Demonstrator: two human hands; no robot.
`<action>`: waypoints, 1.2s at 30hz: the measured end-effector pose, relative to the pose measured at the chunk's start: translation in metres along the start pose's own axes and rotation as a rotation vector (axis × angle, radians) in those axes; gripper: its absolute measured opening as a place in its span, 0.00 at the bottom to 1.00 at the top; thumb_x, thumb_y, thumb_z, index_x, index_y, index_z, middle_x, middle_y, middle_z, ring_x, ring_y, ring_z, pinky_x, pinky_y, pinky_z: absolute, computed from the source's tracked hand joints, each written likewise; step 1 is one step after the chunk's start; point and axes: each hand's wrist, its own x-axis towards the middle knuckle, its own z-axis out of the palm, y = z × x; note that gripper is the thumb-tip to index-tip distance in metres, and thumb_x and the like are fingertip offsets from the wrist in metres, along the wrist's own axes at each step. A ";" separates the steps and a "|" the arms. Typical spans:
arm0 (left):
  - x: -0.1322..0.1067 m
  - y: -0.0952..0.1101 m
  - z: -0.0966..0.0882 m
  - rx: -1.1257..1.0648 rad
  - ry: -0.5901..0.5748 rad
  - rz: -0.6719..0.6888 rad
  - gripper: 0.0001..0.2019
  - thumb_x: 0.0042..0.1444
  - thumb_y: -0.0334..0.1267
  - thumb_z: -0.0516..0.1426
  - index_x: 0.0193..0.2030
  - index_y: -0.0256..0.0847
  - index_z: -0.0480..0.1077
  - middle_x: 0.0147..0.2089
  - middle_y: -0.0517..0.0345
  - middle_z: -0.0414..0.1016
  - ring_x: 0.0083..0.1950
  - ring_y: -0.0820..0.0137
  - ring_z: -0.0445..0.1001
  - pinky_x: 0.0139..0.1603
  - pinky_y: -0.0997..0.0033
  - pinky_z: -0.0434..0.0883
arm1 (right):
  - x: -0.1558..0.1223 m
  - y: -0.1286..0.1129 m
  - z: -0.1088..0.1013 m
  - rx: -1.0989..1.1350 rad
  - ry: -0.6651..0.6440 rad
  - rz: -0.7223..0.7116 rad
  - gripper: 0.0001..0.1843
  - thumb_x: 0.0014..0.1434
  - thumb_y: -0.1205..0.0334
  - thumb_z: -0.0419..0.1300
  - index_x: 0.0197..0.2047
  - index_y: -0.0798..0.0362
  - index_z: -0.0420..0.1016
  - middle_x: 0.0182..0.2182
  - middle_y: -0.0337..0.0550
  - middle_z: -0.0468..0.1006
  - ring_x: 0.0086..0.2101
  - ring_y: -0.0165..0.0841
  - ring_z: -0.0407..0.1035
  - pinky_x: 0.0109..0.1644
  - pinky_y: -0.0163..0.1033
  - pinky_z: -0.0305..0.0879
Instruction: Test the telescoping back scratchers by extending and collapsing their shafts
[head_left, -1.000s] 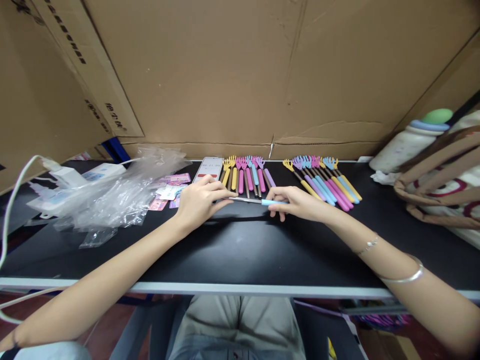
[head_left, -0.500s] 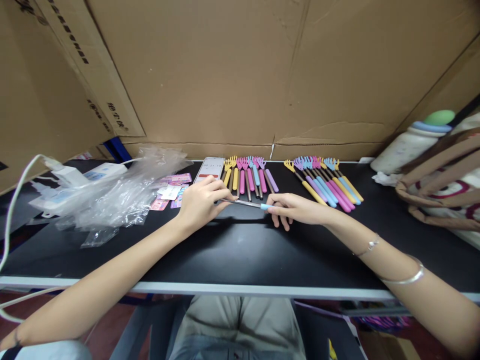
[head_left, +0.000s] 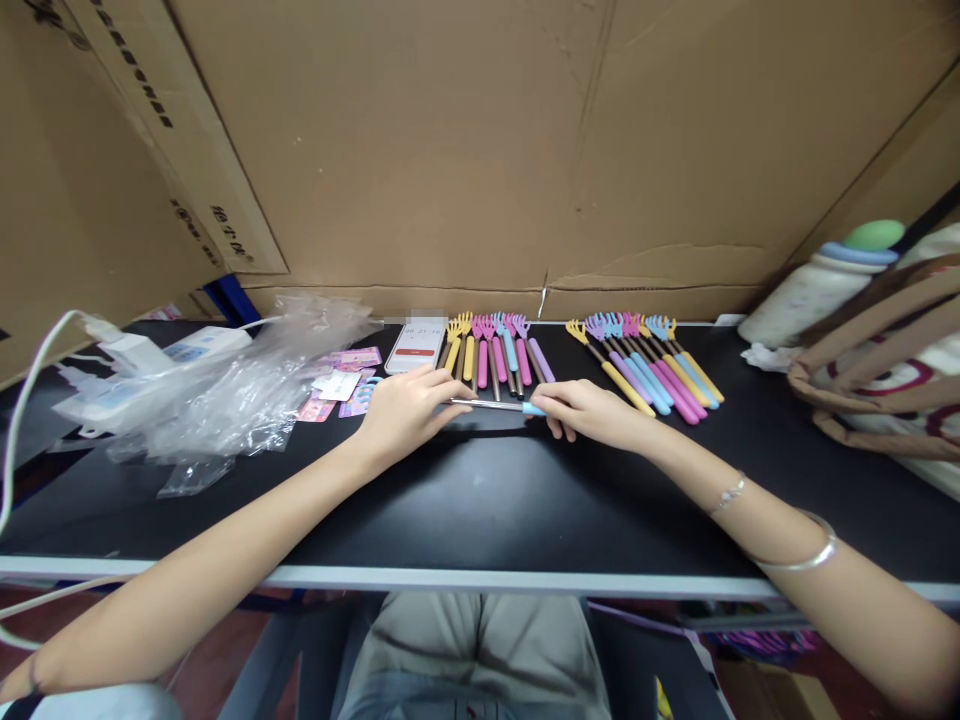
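A back scratcher point(head_left: 495, 405) with a metal rod lies level between my two hands, just above the black table. My left hand point(head_left: 409, 410) is closed round its rod near the head end; a bit of light blue claw shows beyond the knuckles. My right hand point(head_left: 585, 412) pinches the light blue handle at the other end. Behind my hands, a row of back scratchers point(head_left: 499, 355) in yellow, pink, blue and purple lies claws away from me. To the right, a second group of back scratchers point(head_left: 652, 370) lies slanted side by side.
Crumpled clear plastic bags point(head_left: 240, 390) cover part of a white power strip point(head_left: 202, 345) at left. Printed cards point(head_left: 334, 385) and a phone point(head_left: 414, 345) lie beside them. At right stand a tilted bottle point(head_left: 817, 290) and a bag with brown straps point(head_left: 840, 420). Cardboard point(head_left: 450, 150) walls the back.
My right hand has closed more firmly on the blue handle. The back scratcher has turned nearly level, and its blue claw now shows past my left hand.
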 end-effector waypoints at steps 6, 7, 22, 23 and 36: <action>0.001 0.000 0.000 0.003 -0.021 -0.021 0.13 0.64 0.46 0.51 0.40 0.47 0.75 0.36 0.62 0.78 0.37 0.72 0.73 0.29 0.74 0.60 | -0.001 -0.005 0.001 -0.066 0.024 0.005 0.20 0.65 0.48 0.43 0.32 0.51 0.68 0.22 0.35 0.74 0.21 0.26 0.67 0.32 0.33 0.57; 0.001 0.000 0.000 0.003 -0.026 -0.028 0.13 0.64 0.46 0.50 0.40 0.47 0.75 0.36 0.62 0.78 0.37 0.72 0.73 0.29 0.74 0.61 | -0.002 -0.006 0.001 -0.086 0.036 0.008 0.20 0.65 0.48 0.43 0.33 0.51 0.68 0.22 0.35 0.75 0.21 0.26 0.67 0.32 0.33 0.56; 0.002 0.000 -0.002 -0.028 -0.016 -0.073 0.10 0.64 0.43 0.51 0.46 0.48 0.72 0.41 0.65 0.78 0.42 0.73 0.74 0.33 0.75 0.64 | -0.009 -0.017 0.008 -0.562 0.498 -0.124 0.14 0.62 0.50 0.52 0.44 0.49 0.69 0.28 0.40 0.79 0.26 0.33 0.70 0.26 0.35 0.48; 0.002 0.000 -0.002 -0.027 -0.015 -0.064 0.10 0.64 0.43 0.51 0.46 0.48 0.72 0.41 0.65 0.78 0.41 0.73 0.74 0.34 0.74 0.64 | -0.008 -0.016 0.008 -0.567 0.493 -0.130 0.14 0.63 0.50 0.52 0.43 0.50 0.69 0.28 0.40 0.79 0.26 0.33 0.70 0.26 0.35 0.48; 0.002 -0.002 -0.002 0.003 0.067 -0.023 0.13 0.65 0.43 0.50 0.45 0.47 0.76 0.34 0.60 0.79 0.35 0.71 0.69 0.29 0.73 0.61 | -0.007 -0.014 0.008 -0.576 0.449 -0.203 0.21 0.67 0.47 0.43 0.42 0.51 0.72 0.33 0.43 0.80 0.30 0.33 0.73 0.29 0.35 0.51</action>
